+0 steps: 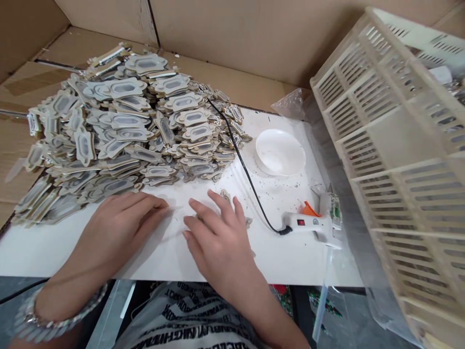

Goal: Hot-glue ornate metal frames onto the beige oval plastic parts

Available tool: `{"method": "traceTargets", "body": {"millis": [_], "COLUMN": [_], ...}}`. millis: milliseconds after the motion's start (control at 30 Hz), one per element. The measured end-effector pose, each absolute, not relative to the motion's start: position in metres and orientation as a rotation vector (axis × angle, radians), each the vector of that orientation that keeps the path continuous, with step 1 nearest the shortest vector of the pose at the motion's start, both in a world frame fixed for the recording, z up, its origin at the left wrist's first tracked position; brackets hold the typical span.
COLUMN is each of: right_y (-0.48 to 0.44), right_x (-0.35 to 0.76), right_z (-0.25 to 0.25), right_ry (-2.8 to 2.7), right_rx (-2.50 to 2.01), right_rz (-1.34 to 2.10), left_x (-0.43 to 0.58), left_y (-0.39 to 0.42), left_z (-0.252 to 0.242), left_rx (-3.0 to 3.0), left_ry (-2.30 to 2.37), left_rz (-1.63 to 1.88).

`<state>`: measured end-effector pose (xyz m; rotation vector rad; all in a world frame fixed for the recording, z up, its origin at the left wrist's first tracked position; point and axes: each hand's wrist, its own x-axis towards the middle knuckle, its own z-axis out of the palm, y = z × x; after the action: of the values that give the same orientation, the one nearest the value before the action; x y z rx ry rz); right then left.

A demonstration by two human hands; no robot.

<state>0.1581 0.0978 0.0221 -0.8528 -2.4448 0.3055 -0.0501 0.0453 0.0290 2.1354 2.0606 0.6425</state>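
Observation:
My left hand (131,220) is closed in a pinch on a thin translucent piece (175,208), which sticks out past the fingertips just above the white table (152,264). To its right, my right hand (220,232) is open with its fingers spread. Under and behind those fingers lies a grey plaque-shaped piece (225,195), mostly hidden by the hand. A large heap of similar grey pieces (127,121) with ornate outlines and oval centres is stacked beyond both hands.
A white bowl (279,152) stands at the back right among dark specks. The white glue gun (308,225) lies to the right, its black cord (247,169) running back over the heap. A beige plastic crate (399,145) rises at the right. Cardboard (232,39) walls the back.

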Motion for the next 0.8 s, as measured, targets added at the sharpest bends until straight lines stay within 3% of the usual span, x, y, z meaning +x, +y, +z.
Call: {"method": "traceTargets", "body": {"millis": [267, 800], "right_y": [0.103, 0.103], "right_x": [0.131, 0.136], "right_z": [0.024, 0.029], "right_ry": [-2.718, -2.65], "right_rx": [-0.7, -0.645], "right_rz": [0.366, 0.374], "left_x": [-0.055, -0.058], "left_y": [0.043, 0.039], "left_z": [0.025, 0.047], "left_rx": [2.16, 2.182], "left_ry": [1.976, 1.913], "left_rz": [0.738, 0.808]}}
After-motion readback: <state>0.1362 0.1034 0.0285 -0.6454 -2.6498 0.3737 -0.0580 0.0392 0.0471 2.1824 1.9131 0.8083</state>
